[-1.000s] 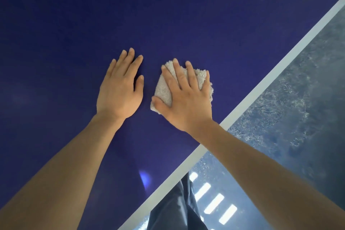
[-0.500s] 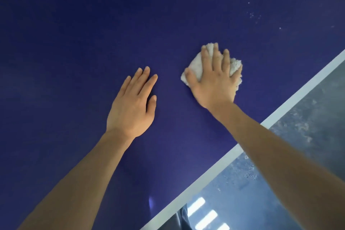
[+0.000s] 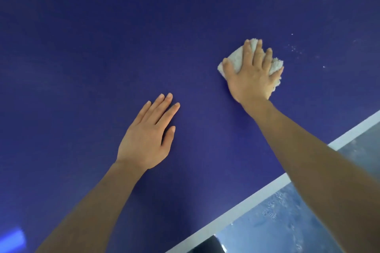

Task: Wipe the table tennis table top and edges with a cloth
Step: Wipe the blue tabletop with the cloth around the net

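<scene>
The dark blue table tennis table top (image 3: 102,47) fills most of the view. My right hand (image 3: 253,76) presses flat on a folded white fluffy cloth (image 3: 236,58), which shows around my fingers at the upper right. My left hand (image 3: 148,135) lies flat on the table with fingers together and nothing under it, below and left of the cloth. The table's white edge line (image 3: 246,197) runs diagonally at the lower right, partly hidden by my right forearm.
Small white specks (image 3: 294,48) dot the surface just right of the cloth and further up. Beyond the edge lies a grey-blue glossy floor (image 3: 277,222). A dark piece of clothing (image 3: 205,246) shows at the bottom edge.
My right hand has pushed the cloth away from me, further onto the table and away from the white edge. My left hand has stayed flat on the table.
</scene>
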